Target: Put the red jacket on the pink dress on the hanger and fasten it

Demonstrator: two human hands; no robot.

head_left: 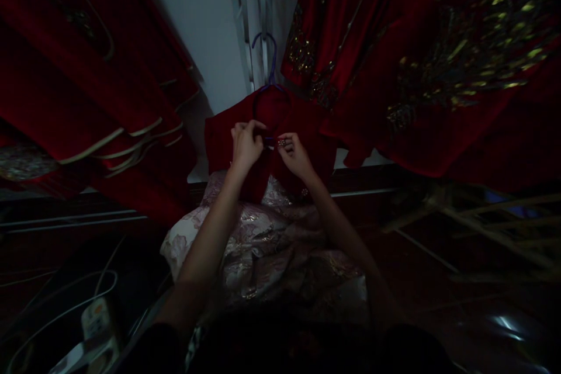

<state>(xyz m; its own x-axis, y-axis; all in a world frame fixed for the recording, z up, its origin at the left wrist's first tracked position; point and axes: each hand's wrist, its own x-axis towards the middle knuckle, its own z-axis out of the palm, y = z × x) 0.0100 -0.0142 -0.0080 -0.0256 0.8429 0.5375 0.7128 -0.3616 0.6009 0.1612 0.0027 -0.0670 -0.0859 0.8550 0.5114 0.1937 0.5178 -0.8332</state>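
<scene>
Hanging on a hanger [268, 64], dark red garment [228, 140], front pinched closed

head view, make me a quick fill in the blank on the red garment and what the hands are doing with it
1. The small garment on the hanger is ____ in colour.
2. Both hands, left and right, meet at the garment's ____.
3. The hanger's hook is ____ in colour.
4. Under the arms lies a pale ____ cloth.

Missing words: red; front; blue; floral
</scene>
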